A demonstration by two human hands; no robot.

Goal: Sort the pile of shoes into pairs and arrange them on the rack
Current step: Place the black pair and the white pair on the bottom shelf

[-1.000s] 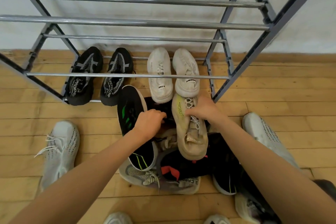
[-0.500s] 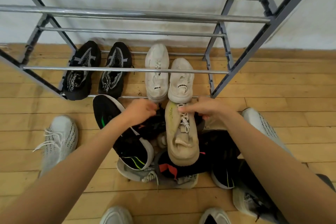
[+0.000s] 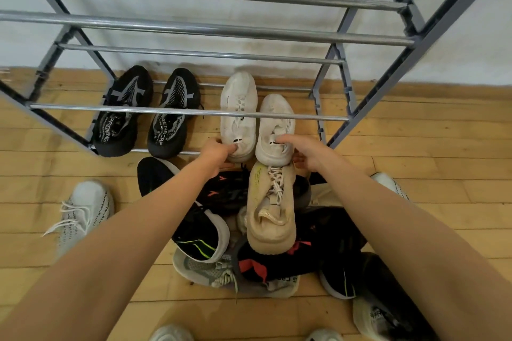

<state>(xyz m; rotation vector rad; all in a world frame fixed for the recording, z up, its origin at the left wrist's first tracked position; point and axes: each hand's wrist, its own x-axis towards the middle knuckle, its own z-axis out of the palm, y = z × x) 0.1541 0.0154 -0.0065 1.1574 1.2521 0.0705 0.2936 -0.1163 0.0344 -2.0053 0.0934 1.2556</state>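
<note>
White sneakers (image 3: 238, 111), two, stand mid-frame on the rack's (image 3: 194, 28) bottom tier, two black sneakers (image 3: 122, 116) to their left. Left grip (image 3: 217, 153) clamps one white heel, right grip (image 3: 307, 152) the other, both arms outstretched.

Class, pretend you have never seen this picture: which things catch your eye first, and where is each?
The left hand and right hand grip the heels of a pair of white sneakers on the lowest tier of the grey metal rack, right of a pair of black knit sneakers. In front, a beige knit sneaker tops a jumbled heap of shoes on the wooden floor.
</note>
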